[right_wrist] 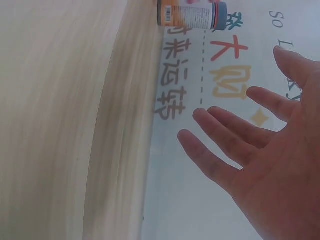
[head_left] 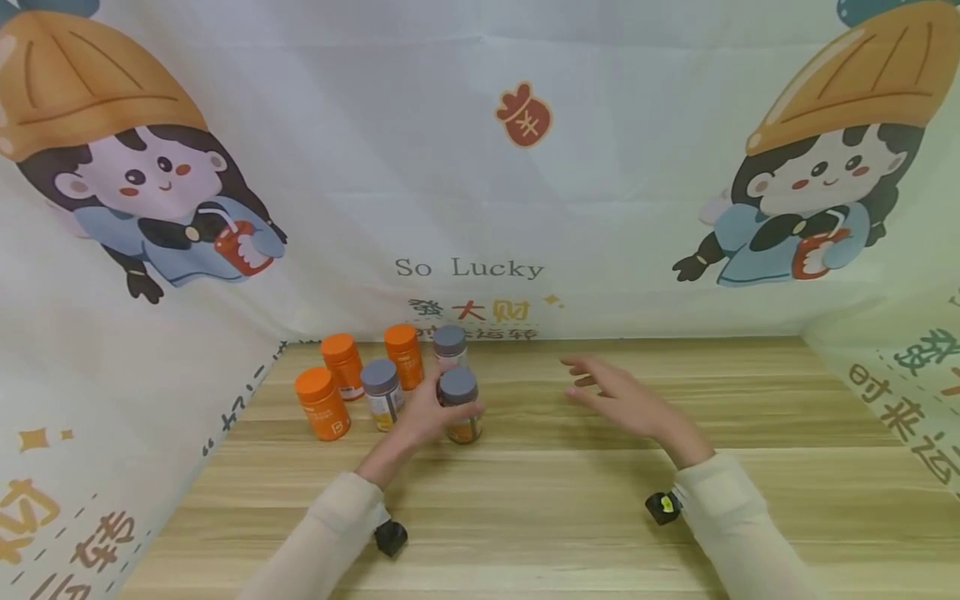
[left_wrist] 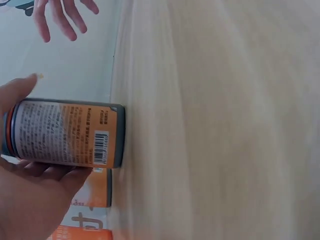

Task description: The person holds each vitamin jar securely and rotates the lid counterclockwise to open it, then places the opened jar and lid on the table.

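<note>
Grasping a grey-lidded jar (head_left: 459, 387) in the left hand (head_left: 420, 421), with the thumb on one side and fingers on the other. Held about upright at the right front of a small cluster, low over or on the worktop (head_left: 570, 508); impossible to tell a touching base from a slight gap. Just behind, near the printed cloth (head_left: 615, 208): a second grey-lidded jar (head_left: 450, 342), partly hidden. To the left: another jar with a grey lid (head_left: 382, 396) and three orange jars (head_left: 322, 406), all upright. Off to the right, well apart from the cluster: the right hand (head_left: 622, 402), released, with fingers extended and nothing in the grasp.

Apparently caught midway through handling a single jar at the cluster's edge, either placing or picking up; not clear which. If placing, calling next for a flat seating of the base and a clean release, without a nudge to the jar behind. If picking up, calling for a straight lift clear of that same neighbour. Probably no immediate role for the right hand, though free to receive a jar.
</note>
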`<state>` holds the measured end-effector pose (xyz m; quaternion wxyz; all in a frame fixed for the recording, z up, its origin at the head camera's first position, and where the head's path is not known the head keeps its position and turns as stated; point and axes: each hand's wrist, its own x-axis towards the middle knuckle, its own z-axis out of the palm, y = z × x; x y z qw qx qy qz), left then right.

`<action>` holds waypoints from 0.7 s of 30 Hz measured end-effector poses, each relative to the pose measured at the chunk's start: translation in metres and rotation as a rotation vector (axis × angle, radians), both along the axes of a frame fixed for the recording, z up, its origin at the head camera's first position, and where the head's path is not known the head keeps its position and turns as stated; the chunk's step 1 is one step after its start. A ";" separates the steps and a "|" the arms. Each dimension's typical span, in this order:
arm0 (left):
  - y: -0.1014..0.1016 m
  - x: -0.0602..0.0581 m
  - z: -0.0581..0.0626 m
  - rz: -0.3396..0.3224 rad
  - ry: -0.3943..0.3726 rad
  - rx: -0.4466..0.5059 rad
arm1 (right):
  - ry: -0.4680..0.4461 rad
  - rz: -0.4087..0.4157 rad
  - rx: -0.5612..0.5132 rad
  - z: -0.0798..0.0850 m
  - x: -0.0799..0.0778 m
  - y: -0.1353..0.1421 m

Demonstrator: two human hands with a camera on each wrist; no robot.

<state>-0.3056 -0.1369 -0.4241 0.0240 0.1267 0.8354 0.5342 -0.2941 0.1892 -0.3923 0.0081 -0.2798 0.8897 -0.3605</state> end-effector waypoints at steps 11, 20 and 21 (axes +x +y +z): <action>0.014 0.007 -0.009 -0.087 -0.013 -0.148 | -0.013 -0.007 -0.032 0.004 0.001 -0.010; 0.034 0.011 -0.003 -0.199 0.039 -0.213 | -0.010 0.023 -0.051 0.011 0.003 -0.022; 0.036 0.012 -0.003 -0.218 0.041 -0.212 | -0.001 0.029 -0.053 0.011 0.003 -0.024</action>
